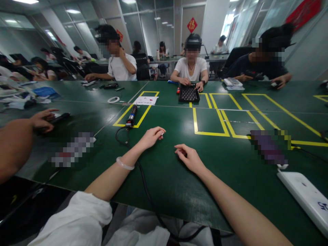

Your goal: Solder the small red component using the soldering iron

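Observation:
My left hand [152, 137] is over the green table [164, 177], its fingertips pinched together. A tiny pale glint shows at the fingertips, too small to name. My right hand [189, 158] is a short way to the right, its fingers loosely bent and a gap between thumb and forefinger, holding nothing visible. Beyond my left hand lies a dark cylindrical device [131, 115] with a blue band, inside a yellow tape outline. Its black cable [143, 179] runs under my left forearm and over the table's front edge.
A white paper sign [146, 100] and a white ring [113, 99] lie farther back. Across the table, a person handles a black tray [189, 97]. A blurred-out phone-like object [269, 147] and a white power bank [303, 196] sit right. A neighbour's arm [16, 147] reaches in left.

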Demonstrator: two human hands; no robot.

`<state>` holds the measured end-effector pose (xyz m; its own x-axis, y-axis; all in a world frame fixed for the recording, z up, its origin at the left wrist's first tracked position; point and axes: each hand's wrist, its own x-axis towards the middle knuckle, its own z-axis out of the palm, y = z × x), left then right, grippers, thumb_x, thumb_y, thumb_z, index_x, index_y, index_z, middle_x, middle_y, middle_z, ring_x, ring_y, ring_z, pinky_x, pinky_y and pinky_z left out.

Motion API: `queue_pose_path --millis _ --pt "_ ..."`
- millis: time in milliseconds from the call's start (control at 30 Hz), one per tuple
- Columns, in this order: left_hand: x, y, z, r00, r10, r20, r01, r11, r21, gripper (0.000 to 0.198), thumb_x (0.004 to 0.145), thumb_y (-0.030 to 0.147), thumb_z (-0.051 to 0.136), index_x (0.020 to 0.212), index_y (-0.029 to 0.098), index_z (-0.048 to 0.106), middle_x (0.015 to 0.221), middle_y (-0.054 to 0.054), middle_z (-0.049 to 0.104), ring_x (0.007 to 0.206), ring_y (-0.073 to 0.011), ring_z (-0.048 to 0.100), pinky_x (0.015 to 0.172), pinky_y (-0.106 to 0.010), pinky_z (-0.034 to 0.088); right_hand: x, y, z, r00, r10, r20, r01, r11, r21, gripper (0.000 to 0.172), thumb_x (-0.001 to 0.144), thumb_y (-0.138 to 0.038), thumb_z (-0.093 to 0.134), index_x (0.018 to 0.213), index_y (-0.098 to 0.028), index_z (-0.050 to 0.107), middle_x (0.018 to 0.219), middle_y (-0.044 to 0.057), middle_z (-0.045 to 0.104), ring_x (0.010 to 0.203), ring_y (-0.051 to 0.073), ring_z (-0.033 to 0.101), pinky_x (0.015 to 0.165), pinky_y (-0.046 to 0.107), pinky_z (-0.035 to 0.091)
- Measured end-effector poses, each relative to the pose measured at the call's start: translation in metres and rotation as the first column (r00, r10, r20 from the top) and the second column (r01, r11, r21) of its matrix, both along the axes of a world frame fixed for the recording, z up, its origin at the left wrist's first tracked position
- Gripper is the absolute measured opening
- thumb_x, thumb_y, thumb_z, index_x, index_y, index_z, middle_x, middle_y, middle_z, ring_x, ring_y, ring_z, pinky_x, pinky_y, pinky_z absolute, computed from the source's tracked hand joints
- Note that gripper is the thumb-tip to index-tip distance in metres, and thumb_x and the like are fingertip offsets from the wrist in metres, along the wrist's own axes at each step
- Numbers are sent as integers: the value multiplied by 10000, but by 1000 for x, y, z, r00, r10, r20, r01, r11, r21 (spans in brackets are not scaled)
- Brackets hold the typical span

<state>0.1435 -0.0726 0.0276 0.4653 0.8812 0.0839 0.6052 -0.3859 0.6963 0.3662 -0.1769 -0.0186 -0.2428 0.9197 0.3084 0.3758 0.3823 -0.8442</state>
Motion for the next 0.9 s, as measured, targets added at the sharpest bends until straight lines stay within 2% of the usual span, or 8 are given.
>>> queue_pose_path --millis 67,133,267,367,467,600,767,900 --pt "18 -26 0 979 -144 146 163 978 -127 394 943 407 405 1201 148 554 801 -26 611 711 -130 579 685 -249 459 -1 0 1 997 23 -75 -25 999 -26 262 888 -211 509 1145 -190 559 875 26 686 728 139 632 662 255 492" --pt "29 -45 0 942 -238 235 291 929 -229 468 934 416 442 1321 153 473 743 -1 572 669 -116 547 638 -230 438 -1 -1 0 988 59 -143 -67 996 -52 283 885 -241 537 1163 -189 535 865 23 678 718 136 625 648 248 488" --pt "35 -59 -4 887 -321 331 426 845 -323 588 928 444 476 1421 149 352 660 39 500 622 -107 497 610 -225 403 -2 0 -1 967 153 -201 -172 982 -80 196 891 -285 565 1059 -185 580 868 34 686 753 145 627 683 258 484" --pt "34 -58 -9 886 -303 351 414 857 -306 562 930 443 479 1395 144 380 670 32 521 651 -115 517 650 -239 414 -2 1 -3 966 148 -210 -171 981 -95 154 890 -297 574 995 -186 592 855 32 680 743 147 619 674 259 476" --pt "32 -56 -13 890 -250 382 365 893 -265 425 928 429 486 1242 143 490 777 -7 583 741 -129 561 718 -254 432 -1 2 -3 980 79 -180 -94 993 -77 151 871 -294 598 980 -190 593 831 22 657 706 141 597 638 251 464" --pt "31 -59 -12 892 -230 389 340 909 -242 325 874 394 582 1080 150 522 905 -42 619 839 -146 584 771 -266 443 0 2 -2 995 8 -103 -11 1000 -25 121 860 -285 604 939 -194 597 792 12 634 668 136 572 614 248 454" --pt "30 -59 -11 895 -233 381 329 921 -209 276 871 365 587 1028 146 529 884 -40 617 813 -140 584 757 -267 450 1 2 -3 995 -1 -96 0 1000 -12 146 864 -283 595 982 -199 571 809 18 654 676 144 597 626 257 467" --pt "29 -59 -11 896 -235 378 330 920 -212 279 900 381 542 1051 147 513 864 -41 635 815 -146 607 775 -274 459 1 2 -3 990 15 -142 -23 998 -56 161 871 -299 594 992 -196 572 835 35 688 728 161 638 660 269 483"
